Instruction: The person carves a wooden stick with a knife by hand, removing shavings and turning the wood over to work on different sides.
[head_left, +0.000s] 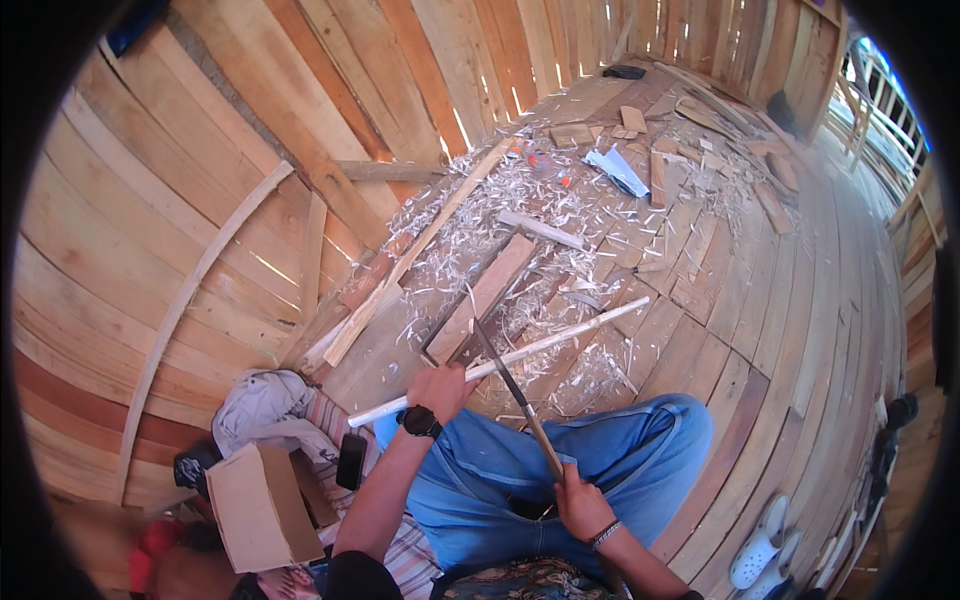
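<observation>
The left hand (437,390) is holding a pale stick (562,336), its fingers wrapped tight around it. The stick is pointing far and right. The right hand (583,507) is squeezing the brown handle (541,442) of a long knife (512,383). The dark blade is crossing the stick. Curly shavings (560,205) are lying farther away. A box (255,512) is sitting near left.

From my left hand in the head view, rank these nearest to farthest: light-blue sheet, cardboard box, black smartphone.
1. Black smartphone: to the left of the left hand and closer to the picture's lower edge.
2. Cardboard box: farther left, past the smartphone.
3. Light-blue sheet: well ahead and to the right.
</observation>
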